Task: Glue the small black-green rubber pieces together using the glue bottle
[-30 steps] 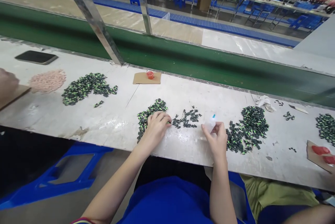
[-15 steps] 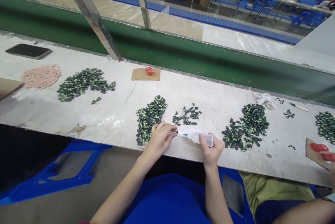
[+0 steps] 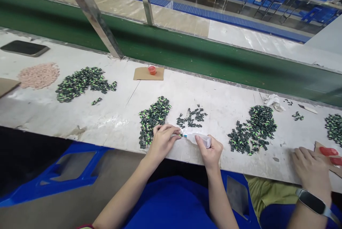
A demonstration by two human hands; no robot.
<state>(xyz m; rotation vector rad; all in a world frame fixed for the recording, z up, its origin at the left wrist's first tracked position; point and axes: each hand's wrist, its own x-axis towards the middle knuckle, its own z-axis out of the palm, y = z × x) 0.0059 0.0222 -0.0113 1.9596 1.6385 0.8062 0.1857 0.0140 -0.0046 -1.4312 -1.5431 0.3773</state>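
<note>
My left hand (image 3: 162, 140) is pinched shut on a small dark green piece at the near edge of the white workbench (image 3: 112, 122). My right hand (image 3: 210, 148) grips a small clear squeeze bottle (image 3: 199, 138) lying sideways, its blue-tipped nozzle touching the piece in my left fingers. A heap of black and green pieces (image 3: 153, 116) lies just behind my left hand. A smaller scatter of dark pieces (image 3: 191, 118) sits between and beyond my hands.
More black and green heaps lie at the left (image 3: 80, 83) and right (image 3: 253, 129), plus a pink heap (image 3: 39, 75). A red cap on cardboard (image 3: 151, 70) sits at the back. A green conveyor belt (image 3: 187, 57) runs behind. Another person's hand (image 3: 311, 168) with a wristband rests at right.
My right hand lowered the bottle from upright to sideways and brought its nozzle to the piece in my left hand. Another person's hand came into view at the right.
</note>
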